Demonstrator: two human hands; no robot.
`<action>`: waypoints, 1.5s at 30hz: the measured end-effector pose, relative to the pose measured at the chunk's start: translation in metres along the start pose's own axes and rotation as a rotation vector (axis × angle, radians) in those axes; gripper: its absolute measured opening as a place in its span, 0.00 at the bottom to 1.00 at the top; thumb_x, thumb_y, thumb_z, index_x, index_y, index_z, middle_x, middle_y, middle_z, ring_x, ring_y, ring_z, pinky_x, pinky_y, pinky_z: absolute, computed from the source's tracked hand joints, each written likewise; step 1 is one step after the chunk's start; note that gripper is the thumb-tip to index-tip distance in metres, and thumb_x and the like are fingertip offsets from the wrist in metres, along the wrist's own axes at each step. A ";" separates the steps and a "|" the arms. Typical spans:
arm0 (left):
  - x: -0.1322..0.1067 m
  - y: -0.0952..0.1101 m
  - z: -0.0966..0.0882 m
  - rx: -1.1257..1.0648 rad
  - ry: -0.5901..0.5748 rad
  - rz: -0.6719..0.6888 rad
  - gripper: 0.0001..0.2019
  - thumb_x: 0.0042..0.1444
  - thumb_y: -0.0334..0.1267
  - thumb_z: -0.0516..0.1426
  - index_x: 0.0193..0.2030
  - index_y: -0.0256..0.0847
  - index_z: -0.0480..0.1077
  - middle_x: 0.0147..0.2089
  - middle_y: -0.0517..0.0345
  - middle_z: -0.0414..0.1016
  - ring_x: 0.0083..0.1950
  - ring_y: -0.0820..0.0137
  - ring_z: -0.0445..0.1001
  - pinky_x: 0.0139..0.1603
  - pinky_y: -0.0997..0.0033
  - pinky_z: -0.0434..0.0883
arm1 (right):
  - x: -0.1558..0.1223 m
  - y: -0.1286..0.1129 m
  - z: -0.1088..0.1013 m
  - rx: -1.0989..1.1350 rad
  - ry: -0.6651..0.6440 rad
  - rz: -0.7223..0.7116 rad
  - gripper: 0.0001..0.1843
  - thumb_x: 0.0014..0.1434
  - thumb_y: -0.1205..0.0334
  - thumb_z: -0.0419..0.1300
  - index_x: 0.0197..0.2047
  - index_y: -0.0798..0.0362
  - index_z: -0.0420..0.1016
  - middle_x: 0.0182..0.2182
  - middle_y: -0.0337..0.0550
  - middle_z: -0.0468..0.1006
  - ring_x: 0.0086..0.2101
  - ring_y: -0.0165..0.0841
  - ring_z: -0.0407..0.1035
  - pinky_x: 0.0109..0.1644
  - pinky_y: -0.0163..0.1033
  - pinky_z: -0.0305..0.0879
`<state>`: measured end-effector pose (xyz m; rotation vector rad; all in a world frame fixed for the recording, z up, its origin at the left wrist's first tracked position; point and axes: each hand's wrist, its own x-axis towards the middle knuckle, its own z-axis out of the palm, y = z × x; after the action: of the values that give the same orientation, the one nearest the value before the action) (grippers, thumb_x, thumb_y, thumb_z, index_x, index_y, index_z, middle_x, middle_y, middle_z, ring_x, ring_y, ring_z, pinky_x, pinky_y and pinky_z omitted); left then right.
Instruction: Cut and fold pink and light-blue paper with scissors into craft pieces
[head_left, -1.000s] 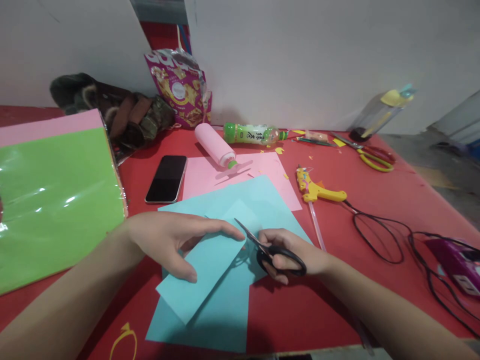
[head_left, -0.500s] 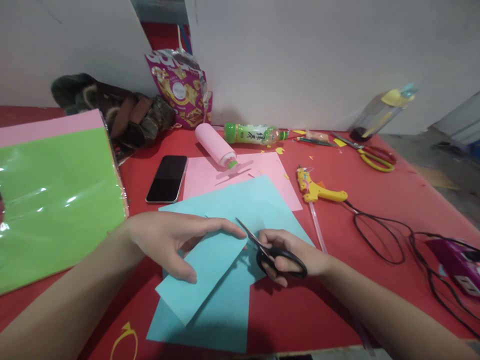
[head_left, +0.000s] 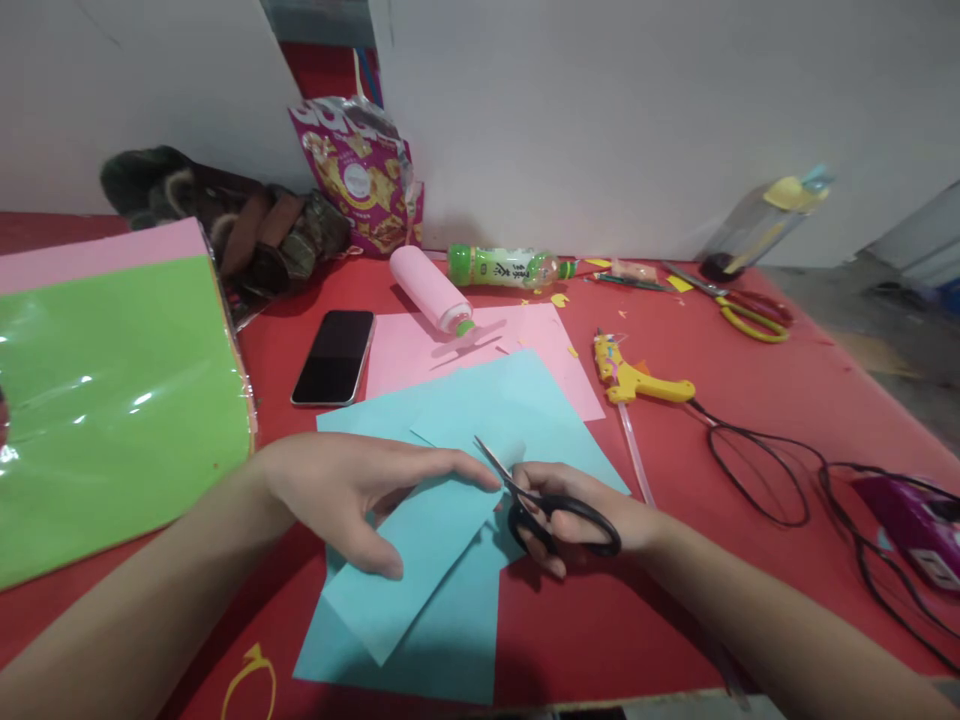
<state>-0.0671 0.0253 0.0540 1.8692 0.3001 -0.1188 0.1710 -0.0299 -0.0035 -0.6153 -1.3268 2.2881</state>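
My left hand (head_left: 367, 490) holds a light blue piece of paper (head_left: 420, 570), thumb on top and the other fingers partly hidden beneath it. In my right hand (head_left: 570, 510) is a pair of black-handled scissors (head_left: 536, 507), the blades pointing up and left next to the far corner of the held piece. Under both hands lies a larger light blue sheet (head_left: 465, 650), with a pink sheet (head_left: 570, 370) partly beneath it.
A phone (head_left: 334, 357) and a green paper pack (head_left: 127, 400) lie to the left. Further back are a pink-wrapped bottle (head_left: 429, 288), a green tea bottle (head_left: 510, 267) and a snack bag (head_left: 360, 180). A yellow glue gun (head_left: 637, 383), red-and-yellow scissors (head_left: 750, 310) and a purple power strip (head_left: 911, 530) are on the right.
My left hand and the held paper have shifted slightly right and toward me. The scissors in my right hand have moved a little to the right.
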 end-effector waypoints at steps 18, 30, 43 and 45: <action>0.000 -0.004 0.001 0.053 -0.006 -0.012 0.38 0.43 0.46 0.60 0.59 0.39 0.48 0.27 0.61 0.63 0.19 0.78 0.57 0.13 0.83 0.57 | 0.001 -0.002 0.002 -0.002 -0.017 0.003 0.23 0.47 0.45 0.59 0.30 0.55 0.56 0.16 0.31 0.64 0.15 0.20 0.58 0.16 0.26 0.47; 0.002 -0.003 0.002 0.053 0.046 0.015 0.37 0.43 0.44 0.61 0.58 0.41 0.50 0.25 0.65 0.59 0.19 0.79 0.56 0.13 0.82 0.56 | 0.001 0.001 0.003 0.017 0.007 -0.027 0.23 0.47 0.46 0.60 0.30 0.56 0.56 0.16 0.31 0.65 0.15 0.21 0.58 0.17 0.26 0.51; 0.001 -0.003 0.001 0.040 0.040 0.031 0.37 0.42 0.42 0.61 0.58 0.42 0.50 0.30 0.62 0.62 0.20 0.80 0.57 0.14 0.84 0.57 | 0.001 -0.003 0.004 0.021 0.043 0.003 0.23 0.44 0.46 0.62 0.28 0.55 0.56 0.15 0.29 0.64 0.14 0.20 0.59 0.17 0.26 0.51; 0.001 -0.003 0.001 0.011 0.033 0.035 0.37 0.42 0.42 0.61 0.58 0.43 0.51 0.30 0.62 0.62 0.19 0.80 0.56 0.13 0.83 0.56 | 0.001 -0.003 0.004 0.020 0.040 0.008 0.23 0.44 0.46 0.62 0.28 0.55 0.56 0.14 0.29 0.64 0.14 0.20 0.58 0.17 0.26 0.50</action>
<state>-0.0665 0.0251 0.0510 1.8883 0.2903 -0.0662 0.1685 -0.0308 0.0008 -0.6575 -1.2838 2.2802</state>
